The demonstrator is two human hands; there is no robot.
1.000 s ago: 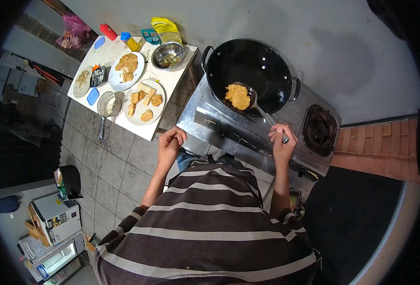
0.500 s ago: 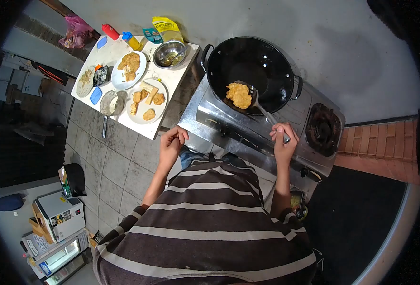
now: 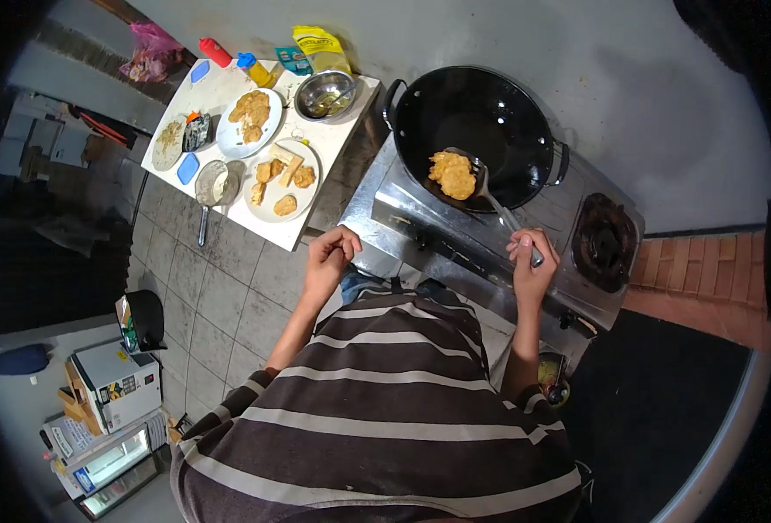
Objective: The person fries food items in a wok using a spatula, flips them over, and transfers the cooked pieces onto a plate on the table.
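My right hand [image 3: 534, 259] is wrapped round the handle of a metal spatula [image 3: 502, 212]. On the spatula's head rests a golden-brown battered fried piece [image 3: 452, 175], over the near side of a black two-handled wok [image 3: 490, 113]. The wok stands on a steel gas stove [image 3: 455, 235]. My left hand [image 3: 332, 254] hangs in front of my body with its fingers curled in, and nothing shows in it. It is nearest to the corner of the white table [image 3: 281, 234], apart from everything on it.
On the table are a plate [image 3: 255, 199] with fried pieces, another plate [image 3: 272, 126] with a large fried piece, a steel bowl [image 3: 325, 95], a sieve [image 3: 217, 183], and sauce bottles [image 3: 255, 70]. A bare burner [image 3: 605, 241] lies right of the wok.
The view has shifted slightly, so the table and wok sit a little farther right. The fried piece stays on the spatula at the wok's near side; my grip is unchanged.
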